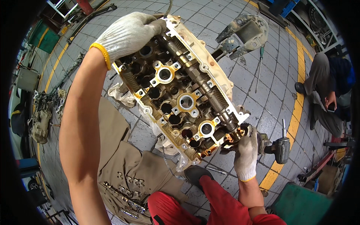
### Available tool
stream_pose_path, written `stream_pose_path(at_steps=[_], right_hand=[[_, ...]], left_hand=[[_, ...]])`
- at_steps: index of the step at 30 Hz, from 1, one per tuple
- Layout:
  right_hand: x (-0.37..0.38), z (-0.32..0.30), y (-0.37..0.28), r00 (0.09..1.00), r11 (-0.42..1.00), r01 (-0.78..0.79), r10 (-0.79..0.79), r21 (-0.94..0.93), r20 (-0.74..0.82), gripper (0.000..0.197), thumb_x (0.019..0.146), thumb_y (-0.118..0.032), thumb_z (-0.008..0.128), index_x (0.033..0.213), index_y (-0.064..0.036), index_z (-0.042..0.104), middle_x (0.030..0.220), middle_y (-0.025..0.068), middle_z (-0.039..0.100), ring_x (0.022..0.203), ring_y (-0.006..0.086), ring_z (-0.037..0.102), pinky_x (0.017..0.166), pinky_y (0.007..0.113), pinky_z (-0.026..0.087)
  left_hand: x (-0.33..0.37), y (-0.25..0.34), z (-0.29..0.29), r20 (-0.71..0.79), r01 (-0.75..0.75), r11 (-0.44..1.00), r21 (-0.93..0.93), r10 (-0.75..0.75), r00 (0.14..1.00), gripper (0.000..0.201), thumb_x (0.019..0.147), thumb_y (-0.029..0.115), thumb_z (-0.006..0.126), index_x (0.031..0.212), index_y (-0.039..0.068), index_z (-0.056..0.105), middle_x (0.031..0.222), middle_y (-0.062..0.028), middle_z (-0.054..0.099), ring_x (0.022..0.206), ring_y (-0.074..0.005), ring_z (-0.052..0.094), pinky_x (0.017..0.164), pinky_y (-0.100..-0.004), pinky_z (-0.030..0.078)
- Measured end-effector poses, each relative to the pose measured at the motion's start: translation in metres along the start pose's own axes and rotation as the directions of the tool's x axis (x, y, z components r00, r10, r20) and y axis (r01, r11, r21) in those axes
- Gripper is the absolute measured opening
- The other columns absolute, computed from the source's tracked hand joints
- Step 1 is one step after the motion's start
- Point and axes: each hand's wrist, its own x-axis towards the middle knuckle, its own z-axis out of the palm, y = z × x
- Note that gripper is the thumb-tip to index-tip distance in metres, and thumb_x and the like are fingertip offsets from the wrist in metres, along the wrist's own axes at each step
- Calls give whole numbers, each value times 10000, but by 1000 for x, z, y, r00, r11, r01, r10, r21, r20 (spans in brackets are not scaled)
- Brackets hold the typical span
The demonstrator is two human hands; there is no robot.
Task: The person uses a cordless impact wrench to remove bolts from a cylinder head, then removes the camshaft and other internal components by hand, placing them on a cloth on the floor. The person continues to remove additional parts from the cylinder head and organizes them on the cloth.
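A greasy engine cylinder head [186, 100] lies slantwise in front of me, its open valve side up. One camshaft [204, 84] runs along its right side; the row on its left has no shaft over it. My left hand [129, 34], in a white knit glove with a yellow cuff, is closed on the far end, its fingertips partly hidden by the rim. At the near right corner, my gloved right hand [247, 153] grips the cylinder head beside the camshaft's end. Some of its fingers are out of sight.
A second camshaft [125, 197] and several bearing caps lie on a brown cloth [146, 165] at the lower left. A cordless impact wrench [282, 150], a screwdriver [259, 71] and a dirty metal bracket [243, 35] are to the right. A person [326, 93] crouches at far right.
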Motion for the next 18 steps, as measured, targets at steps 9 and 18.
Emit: stream_pose_path(at_steps=[9, 18], right_hand=[[2, -6, 37, 996, 960, 49, -66, 275, 54, 309, 1147, -104, 693, 1356, 8, 495, 1062, 15, 598, 940, 94, 574, 871, 266, 548], [1, -12, 1, 997, 955, -42, 22, 292, 72, 295, 1165, -73, 644, 1412, 46, 533, 1148, 58, 650, 1016, 131, 647, 940, 282, 574]], left_hand=[[3, -11, 7, -69, 11, 997, -77, -17, 997, 582, 1159, 523, 631, 1461, 50, 784, 1154, -179, 872, 1036, -250, 838, 1009, -404, 620], [21, -23, 8, -40, 18, 991, -135, -23, 999, 657, 1169, 544, 651, 1479, -29, 734, 1167, -135, 843, 977, -170, 805, 913, -331, 641]])
